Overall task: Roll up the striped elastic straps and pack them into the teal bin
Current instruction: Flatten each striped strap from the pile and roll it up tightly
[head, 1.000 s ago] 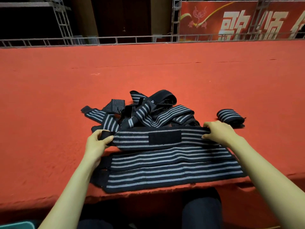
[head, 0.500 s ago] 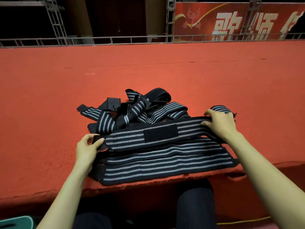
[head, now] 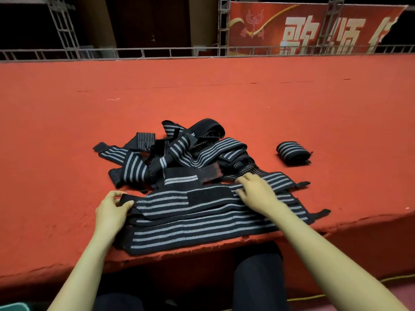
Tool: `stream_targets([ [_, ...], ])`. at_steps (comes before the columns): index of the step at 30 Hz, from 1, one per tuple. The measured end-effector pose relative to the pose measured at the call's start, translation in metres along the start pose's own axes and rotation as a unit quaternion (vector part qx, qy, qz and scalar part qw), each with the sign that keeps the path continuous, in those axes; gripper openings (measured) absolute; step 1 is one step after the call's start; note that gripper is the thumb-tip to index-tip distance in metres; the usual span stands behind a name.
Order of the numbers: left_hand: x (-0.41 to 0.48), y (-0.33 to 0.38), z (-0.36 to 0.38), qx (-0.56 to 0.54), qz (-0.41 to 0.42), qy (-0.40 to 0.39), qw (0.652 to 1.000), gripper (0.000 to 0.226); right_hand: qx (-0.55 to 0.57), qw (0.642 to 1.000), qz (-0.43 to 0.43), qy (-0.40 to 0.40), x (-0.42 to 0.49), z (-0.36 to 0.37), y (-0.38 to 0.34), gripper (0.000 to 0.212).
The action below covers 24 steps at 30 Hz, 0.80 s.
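top strap [head: 175,202] is lying long-axis left-to-right on the red platform [head: 202,97], at its near edge. left hand [head: 112,209] is pinching its left end; right hand [head: 258,194] is resting further along it, blurred, grip unreadable. roll likely starting from the left end.

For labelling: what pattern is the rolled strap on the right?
Rolled strap: black with grey stripes; head view.

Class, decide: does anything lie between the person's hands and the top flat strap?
Nothing visible does. The left hand pinches the left end of the top strap; the blurred right hand already lies on its right part.
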State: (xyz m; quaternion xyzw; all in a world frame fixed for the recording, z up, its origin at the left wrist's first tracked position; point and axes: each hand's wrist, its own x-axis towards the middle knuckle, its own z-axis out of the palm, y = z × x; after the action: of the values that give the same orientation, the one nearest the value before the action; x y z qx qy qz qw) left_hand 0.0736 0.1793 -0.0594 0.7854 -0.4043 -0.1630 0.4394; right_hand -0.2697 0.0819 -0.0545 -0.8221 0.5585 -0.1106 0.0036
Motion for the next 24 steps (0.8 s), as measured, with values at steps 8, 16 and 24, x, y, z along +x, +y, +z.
stream_targets([
  [8, -0.008, 0.002, -0.001, -0.107, 0.009, -0.046, 0.993, 0.047, 0.124, 0.989, 0.015, -0.083, 0.001, 0.009, -0.006, 0.051],
  [16, -0.013, 0.014, 0.002, -0.292, -0.010, -0.079, 0.953, 0.017, 0.145, 0.975, 0.037, -0.166, 0.012, 0.001, 0.014, 0.066],
  [24, -0.025, 0.011, 0.007, -0.261, 0.013, -0.084, 0.962, 0.028, 0.110, 0.975, 0.060, -0.183, 0.010, -0.004, 0.031, 0.091],
])
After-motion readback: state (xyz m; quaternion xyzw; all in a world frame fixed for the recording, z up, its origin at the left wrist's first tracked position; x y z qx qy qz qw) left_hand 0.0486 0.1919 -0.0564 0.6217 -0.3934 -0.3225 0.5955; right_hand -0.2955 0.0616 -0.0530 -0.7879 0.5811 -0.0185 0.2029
